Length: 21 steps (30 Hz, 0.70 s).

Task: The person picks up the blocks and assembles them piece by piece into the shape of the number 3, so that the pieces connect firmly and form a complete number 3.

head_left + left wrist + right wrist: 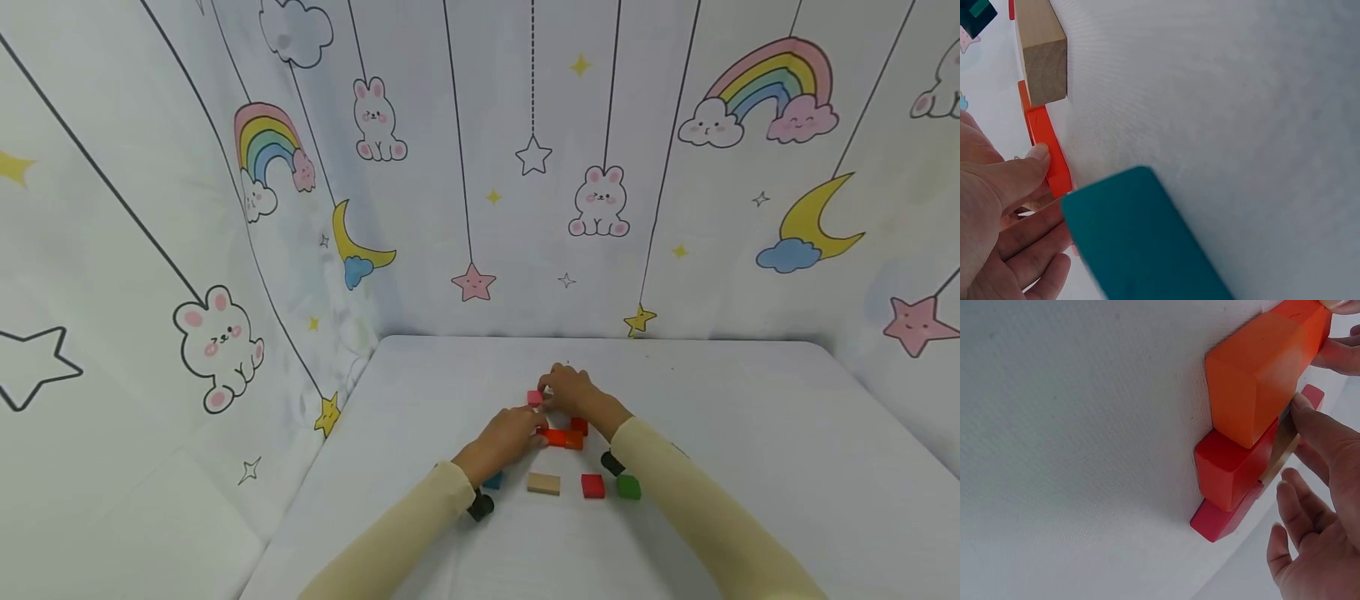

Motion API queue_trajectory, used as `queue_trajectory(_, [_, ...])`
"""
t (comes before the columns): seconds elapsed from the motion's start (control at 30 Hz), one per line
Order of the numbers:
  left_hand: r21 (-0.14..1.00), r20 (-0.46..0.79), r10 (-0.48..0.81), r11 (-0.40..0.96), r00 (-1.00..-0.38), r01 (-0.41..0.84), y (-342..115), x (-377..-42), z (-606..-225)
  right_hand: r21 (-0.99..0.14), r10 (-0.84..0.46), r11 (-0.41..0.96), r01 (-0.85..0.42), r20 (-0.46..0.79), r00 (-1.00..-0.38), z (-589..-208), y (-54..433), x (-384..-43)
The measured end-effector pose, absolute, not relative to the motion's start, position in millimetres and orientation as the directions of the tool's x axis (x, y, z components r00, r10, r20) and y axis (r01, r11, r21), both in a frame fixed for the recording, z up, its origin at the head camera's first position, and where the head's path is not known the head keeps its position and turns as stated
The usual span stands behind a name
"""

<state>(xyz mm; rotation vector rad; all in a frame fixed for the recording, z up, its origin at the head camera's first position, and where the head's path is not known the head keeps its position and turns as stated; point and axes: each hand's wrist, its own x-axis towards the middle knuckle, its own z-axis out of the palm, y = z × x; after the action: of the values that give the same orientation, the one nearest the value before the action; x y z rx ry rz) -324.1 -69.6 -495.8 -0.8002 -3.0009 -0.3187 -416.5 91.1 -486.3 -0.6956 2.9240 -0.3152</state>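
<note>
Pinching the orange-red block [1057,162] with left grip [510,435] and, apparently, a tan block [1280,453] farther off with right grip [567,392], mid-desk [420,392]. Likely light, stiff, fairly smooth; best taken across opposite sides.

No text, label, brand or number can be read in any view. The backdrop [420,208] carries printed drawings without lettering; the visible faces of the red-orange block [1049,150] and orange block [1235,394] look blank. Any marking on the black piece [483,506] by the left sleeve [405,521] is probably too small to tell.
</note>
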Motion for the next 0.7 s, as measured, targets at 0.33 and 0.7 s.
queue_trajectory(0.33, [0.213, 0.065, 0.489, 0.845, -0.87, 0.491, -69.8, -323.1, -492.9, -0.22, -0.469, 0.867, -0.448, -0.053, -0.882, -483.4, 93.3, -412.9])
queue_trajectory(0.7, [0.196, 0.058, 0.486, 0.851, -0.872, 0.487, -68.8, -324.6, -494.0, -0.233, -0.484, 0.854, -0.464, -0.029, -0.875, -468.9, 107.5, -402.9])
